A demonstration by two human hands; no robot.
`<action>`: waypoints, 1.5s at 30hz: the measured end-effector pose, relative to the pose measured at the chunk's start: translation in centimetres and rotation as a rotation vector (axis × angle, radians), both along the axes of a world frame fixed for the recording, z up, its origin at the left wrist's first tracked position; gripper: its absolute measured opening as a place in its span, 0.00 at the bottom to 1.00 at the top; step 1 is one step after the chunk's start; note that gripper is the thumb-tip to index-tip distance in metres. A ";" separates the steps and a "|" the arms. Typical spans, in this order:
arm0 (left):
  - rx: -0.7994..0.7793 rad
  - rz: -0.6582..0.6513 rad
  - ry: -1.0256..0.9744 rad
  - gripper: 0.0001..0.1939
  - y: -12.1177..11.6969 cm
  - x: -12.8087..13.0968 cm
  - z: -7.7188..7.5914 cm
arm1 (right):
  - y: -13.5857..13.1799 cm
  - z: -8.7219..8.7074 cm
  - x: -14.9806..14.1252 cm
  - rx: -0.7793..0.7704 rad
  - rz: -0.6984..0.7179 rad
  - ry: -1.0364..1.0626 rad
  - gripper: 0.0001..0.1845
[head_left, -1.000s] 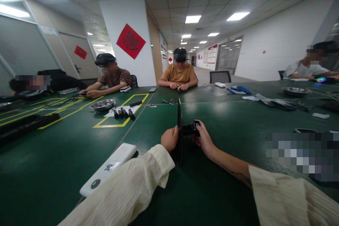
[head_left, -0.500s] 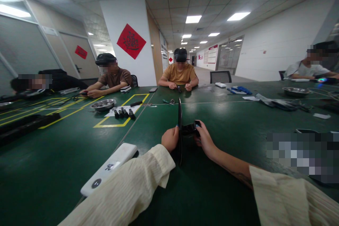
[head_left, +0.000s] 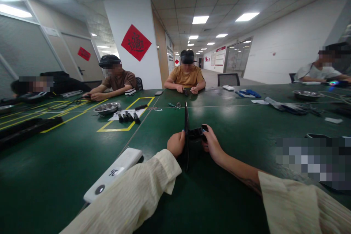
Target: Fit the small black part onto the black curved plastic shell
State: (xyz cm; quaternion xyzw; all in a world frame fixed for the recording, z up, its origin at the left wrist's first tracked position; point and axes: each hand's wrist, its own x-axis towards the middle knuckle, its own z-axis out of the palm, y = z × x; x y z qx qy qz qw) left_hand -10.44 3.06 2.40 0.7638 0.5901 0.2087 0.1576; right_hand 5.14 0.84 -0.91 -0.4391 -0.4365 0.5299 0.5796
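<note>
A thin black panel [head_left: 187, 117] stands upright in front of me, seen almost edge-on, so its faces hardly show. My left hand [head_left: 176, 143] is closed against its left side, with the thumb at the edge. From the right side of the panel a dark bracket-like part [head_left: 195, 132] sticks out. My right hand [head_left: 212, 142] is closed on the outer black end of this part, thumb on top. Whether that end is one piece with the bracket I cannot tell. A white box-shaped device marked 26 [head_left: 117, 172] lies by my left forearm.
The green table [head_left: 233, 124] bears a metal bowl [head_left: 106, 108], several black cylinders [head_left: 128, 117], pliers [head_left: 174, 105], another bowl [head_left: 307, 95] and grey gloves [head_left: 285, 106]. A co-worker [head_left: 188, 76] sits opposite; others sit at the left and far right.
My hands and the black panel hold practically the same position. The hands of the co-worker opposite have shifted slightly.
</note>
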 end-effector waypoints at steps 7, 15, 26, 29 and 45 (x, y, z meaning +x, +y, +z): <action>-0.012 -0.010 -0.014 0.21 0.1 0.0 0.0 | -0.1 0.2 -0.1 0.016 -0.014 -0.006 0.24; -0.022 0.002 -0.132 0.22 0.3 -0.1 -0.1 | -0.4 0.5 -0.2 0.005 -0.011 -0.006 0.25; -0.118 0.066 -0.273 0.20 0.5 -0.2 0.0 | -0.2 0.1 -0.1 0.012 -0.029 -0.030 0.25; -0.113 0.062 -0.251 0.21 0.5 -0.2 0.0 | -0.2 0.1 -0.1 0.016 -0.029 -0.021 0.25; -0.114 0.064 -0.276 0.22 0.5 -0.2 0.1 | 0.0 0.1 0.0 0.000 -0.024 -0.021 0.26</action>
